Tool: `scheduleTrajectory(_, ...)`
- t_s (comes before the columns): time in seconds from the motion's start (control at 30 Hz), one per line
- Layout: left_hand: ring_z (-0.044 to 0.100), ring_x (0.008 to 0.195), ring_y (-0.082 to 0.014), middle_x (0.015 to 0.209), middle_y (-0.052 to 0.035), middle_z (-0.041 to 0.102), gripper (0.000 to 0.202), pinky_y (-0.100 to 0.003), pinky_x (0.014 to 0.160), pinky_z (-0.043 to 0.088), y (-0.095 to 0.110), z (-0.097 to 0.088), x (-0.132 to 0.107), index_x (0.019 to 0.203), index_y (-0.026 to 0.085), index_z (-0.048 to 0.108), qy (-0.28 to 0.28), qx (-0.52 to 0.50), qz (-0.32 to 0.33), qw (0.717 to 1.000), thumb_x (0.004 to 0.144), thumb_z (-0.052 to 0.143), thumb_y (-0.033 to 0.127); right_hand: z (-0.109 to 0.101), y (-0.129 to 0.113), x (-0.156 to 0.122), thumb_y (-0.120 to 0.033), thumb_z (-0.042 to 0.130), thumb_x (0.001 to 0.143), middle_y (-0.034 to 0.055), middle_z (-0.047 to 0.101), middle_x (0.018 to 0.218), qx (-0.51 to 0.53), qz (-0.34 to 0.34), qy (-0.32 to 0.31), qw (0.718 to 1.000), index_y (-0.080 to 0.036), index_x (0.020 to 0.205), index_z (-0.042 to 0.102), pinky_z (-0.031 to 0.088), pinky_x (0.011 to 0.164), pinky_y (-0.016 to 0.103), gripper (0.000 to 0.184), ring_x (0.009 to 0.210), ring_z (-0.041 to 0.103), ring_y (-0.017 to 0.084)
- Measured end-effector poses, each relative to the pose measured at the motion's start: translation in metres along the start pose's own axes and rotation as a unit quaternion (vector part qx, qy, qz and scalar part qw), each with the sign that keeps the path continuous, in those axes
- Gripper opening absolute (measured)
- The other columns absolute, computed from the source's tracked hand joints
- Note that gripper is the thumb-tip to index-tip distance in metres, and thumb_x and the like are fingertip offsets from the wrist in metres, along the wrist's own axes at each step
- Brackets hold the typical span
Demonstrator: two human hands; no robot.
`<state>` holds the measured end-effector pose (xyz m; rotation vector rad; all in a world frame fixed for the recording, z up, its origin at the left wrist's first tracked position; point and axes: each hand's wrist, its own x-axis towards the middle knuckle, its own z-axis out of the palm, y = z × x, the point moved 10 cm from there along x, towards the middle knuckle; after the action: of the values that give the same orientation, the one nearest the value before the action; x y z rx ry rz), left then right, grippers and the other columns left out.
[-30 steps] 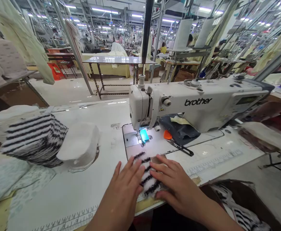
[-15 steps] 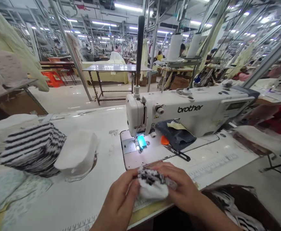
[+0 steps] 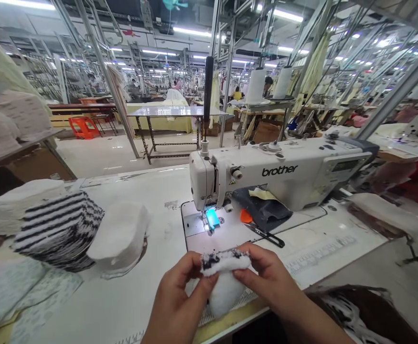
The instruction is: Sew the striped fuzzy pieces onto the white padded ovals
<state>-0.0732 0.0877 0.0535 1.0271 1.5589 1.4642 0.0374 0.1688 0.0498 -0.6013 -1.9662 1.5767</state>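
Between my two hands is a small piece of fluffy fabric (image 3: 226, 289), white with a black-and-white edge folded along the top. My left hand (image 3: 183, 291) pinches its left end between thumb and fingers. At the right end, my right hand (image 3: 269, 279) grips the same edge, thumb in front. The white lower part hangs down over the table's front edge. Just beyond my hands stands a white sewing machine (image 3: 244, 177), its lamp lighting the needle plate (image 3: 198, 224). My hands are apart from the needle.
On the left lie a stack of striped fabric pieces (image 3: 58, 229), a stack of white pieces (image 3: 119, 236) and pale patterned cloth (image 3: 11, 291). Thread snips (image 3: 268, 235), an orange piece (image 3: 245, 216) and dark cloth (image 3: 262, 205) rest beside the machine. A dark container (image 3: 369, 310) with striped fabric sits at lower right.
The fabric has been turned and opened out, so its folded black-and-white edge now runs level between my hands and the white part hangs below. The camera view has tilted up slightly.
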Motion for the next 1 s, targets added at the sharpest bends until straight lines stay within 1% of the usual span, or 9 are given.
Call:
scheduleTrajectory(0.07, 0.057, 0.070, -0.0158, 0.075, -0.0006, 0.063, 0.014, -0.021, 0.062, 0.044, 0.005, -0.003, 0.000, 0.082, 0.020, 0.061, 0.003, 0.019, 0.044, 0.999, 0.085, 0.054, 0.031, 0.000, -0.005, 0.001, -0.025, 0.061, 0.081, 0.0014, 0.060, 0.076, -0.021, -0.021, 0.008, 1.000, -0.018, 0.084, 0.060, 0.047, 0.069, 0.027, 0.008, 0.072, 0.056, 0.016)
scheduleTrajectory(0.13, 0.060, 0.076, -0.0165, 0.084, -0.0014, 0.066, 0.015, -0.023, 0.067, 0.046, 0.021, -0.007, -0.006, 0.092, 0.022, 0.063, 0.023, 0.107, 0.161, 0.981, 0.087, 0.049, 0.022, -0.002, -0.019, 0.000, -0.018, 0.059, 0.081, 0.0024, 0.061, 0.080, -0.067, -0.105, 0.021, 0.992, -0.019, 0.087, 0.060, 0.048, 0.071, 0.029, 0.006, 0.076, 0.058, 0.017)
scheduleTrajectory(0.27, 0.053, 0.111, -0.0210, 0.113, -0.0028, 0.064, 0.032, -0.039, 0.103, 0.030, 0.029, 0.009, -0.039, 0.099, 0.026, 0.063, 0.003, 0.365, 0.382, 0.849, 0.086, 0.043, 0.005, 0.008, -0.033, -0.022, -0.004, 0.046, 0.078, 0.0068, 0.056, 0.114, -0.279, -0.287, -0.024, 0.916, -0.024, 0.099, 0.059, 0.042, 0.091, 0.043, 0.032, 0.112, 0.048, 0.025)
scheduleTrajectory(0.37, 0.046, 0.121, -0.0214, 0.124, -0.0044, 0.058, 0.033, -0.041, 0.108, 0.023, 0.005, 0.009, -0.050, 0.113, 0.025, 0.058, -0.048, 0.458, 0.371, 0.806, 0.089, 0.039, 0.012, 0.007, -0.011, -0.035, -0.001, 0.040, 0.078, 0.0080, 0.044, 0.132, -0.368, -0.264, -0.081, 0.888, -0.024, 0.109, 0.056, 0.036, 0.098, 0.049, 0.041, 0.126, 0.035, 0.027)
scheduleTrajectory(0.5, 0.041, 0.126, -0.0211, 0.130, -0.0074, 0.052, 0.045, -0.038, 0.108, 0.026, 0.003, -0.007, -0.049, 0.132, 0.021, 0.042, -0.016, 0.497, 0.350, 0.793, 0.088, 0.042, 0.012, -0.014, -0.014, -0.049, -0.002, 0.041, 0.080, 0.0094, 0.046, 0.130, -0.368, -0.260, -0.013, 0.893, -0.023, 0.113, 0.054, 0.041, 0.094, 0.045, 0.041, 0.122, 0.040, 0.025)
scheduleTrajectory(0.7, 0.046, 0.120, -0.0299, 0.130, -0.0054, 0.053, 0.042, -0.047, 0.107, 0.025, -0.014, 0.038, -0.038, 0.122, 0.022, 0.054, -0.112, 0.590, 0.405, 0.689, 0.083, 0.057, 0.037, 0.001, -0.002, -0.046, -0.016, 0.053, 0.085, 0.0083, 0.057, 0.119, -0.396, -0.226, -0.079, 0.886, -0.022, 0.112, 0.055, 0.040, 0.094, 0.045, 0.028, 0.120, 0.043, 0.026)
scheduleTrajectory(0.83, 0.048, 0.118, -0.0303, 0.129, -0.0042, 0.054, 0.045, -0.047, 0.104, 0.029, -0.021, 0.049, -0.033, 0.120, 0.022, 0.055, -0.123, 0.587, 0.411, 0.686, 0.080, 0.060, 0.042, 0.003, -0.003, -0.036, -0.023, 0.052, 0.090, 0.0090, 0.055, 0.122, -0.390, -0.226, -0.055, 0.891, -0.021, 0.115, 0.052, 0.038, 0.096, 0.044, 0.025, 0.118, 0.045, 0.025)
scheduleTrajectory(0.93, 0.046, 0.119, -0.0282, 0.128, -0.0056, 0.055, 0.046, -0.044, 0.106, 0.025, -0.013, 0.049, -0.030, 0.123, 0.017, 0.052, -0.104, 0.585, 0.407, 0.693, 0.082, 0.058, 0.039, 0.014, -0.002, -0.023, -0.027, 0.051, 0.090, 0.0117, 0.046, 0.132, -0.420, -0.220, -0.052, 0.879, -0.020, 0.125, 0.047, 0.036, 0.097, 0.050, 0.036, 0.123, 0.038, 0.029)
scheduleTrajectory(1.0, 0.048, 0.117, -0.0262, 0.123, -0.0060, 0.059, 0.040, -0.042, 0.107, 0.024, -0.002, 0.044, -0.030, 0.119, 0.016, 0.054, -0.106, 0.566, 0.410, 0.707, 0.084, 0.056, 0.034, 0.017, 0.001, -0.017, -0.023, 0.050, 0.088, 0.0109, 0.052, 0.124, -0.422, -0.211, -0.056, 0.880, -0.021, 0.119, 0.053, 0.042, 0.090, 0.050, 0.030, 0.115, 0.046, 0.030)
